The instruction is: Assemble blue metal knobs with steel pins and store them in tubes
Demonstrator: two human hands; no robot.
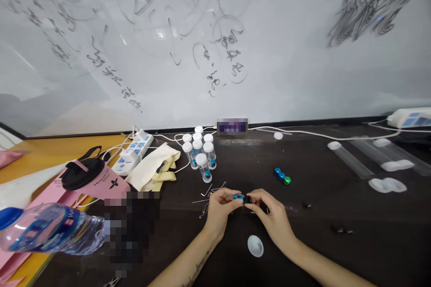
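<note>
My left hand point(219, 211) pinches a small shiny blue metal part point(238, 197) between thumb and fingers. My right hand point(272, 214) grips a small black part point(248, 199). The two parts meet end to end between my fingertips; whether they are joined I cannot tell. Thin bent wire pieces point(206, 192) lie beside and partly behind my left hand, one with a reddish tip. Below my hands rests a white oval cap or dish point(255, 246). Beyond my right hand sit blue metal pieces point(279, 173) and a green one point(287, 180) in a row.
White-capped clear tubes point(203, 169) stand in a cluster behind my left hand. More clear tubes point(352, 160) and white caps point(387, 184) lie at the right. Small black bits point(306, 206) dot the table. A bottle point(57, 228), pink cup point(101, 179) and power strip point(134, 152) crowd the left.
</note>
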